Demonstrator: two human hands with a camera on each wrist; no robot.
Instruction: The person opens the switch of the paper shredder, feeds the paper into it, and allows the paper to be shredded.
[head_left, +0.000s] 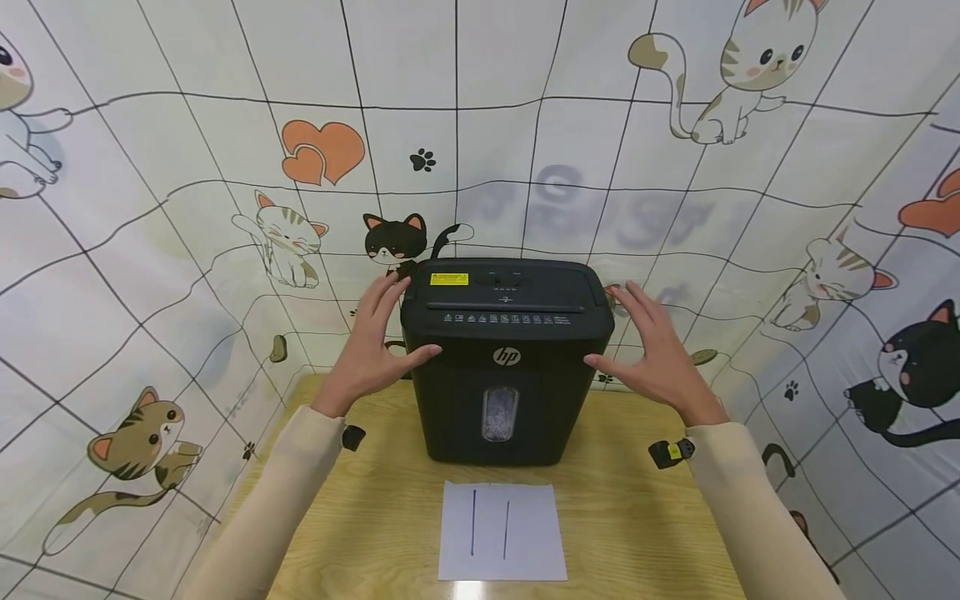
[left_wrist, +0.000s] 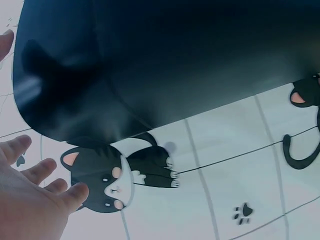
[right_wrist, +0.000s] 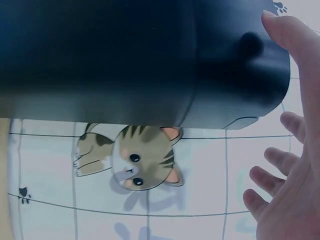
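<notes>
A black HP paper shredder (head_left: 457, 392) stands upright on the wooden table, a small window (head_left: 500, 414) in its front showing shredded bits. My left hand (head_left: 372, 342) is at its upper left corner, thumb in front and fingers spread along the side. On the opposite side my right hand (head_left: 648, 350) mirrors this, its thumb by the upper right corner. In both wrist views the fingers of the left hand (left_wrist: 35, 185) and right hand (right_wrist: 290, 165) are spread, with a gap to the dark casing. A white paper sheet (head_left: 491, 533) with two drawn lines lies before the shredder.
The wooden table (head_left: 360, 500) extends around the shredder and paper. A white cat-print cloth (head_left: 495, 142) with black grid lines hangs close behind and at both sides. A yellow label (head_left: 449, 279) and a row of icons mark the shredder's top.
</notes>
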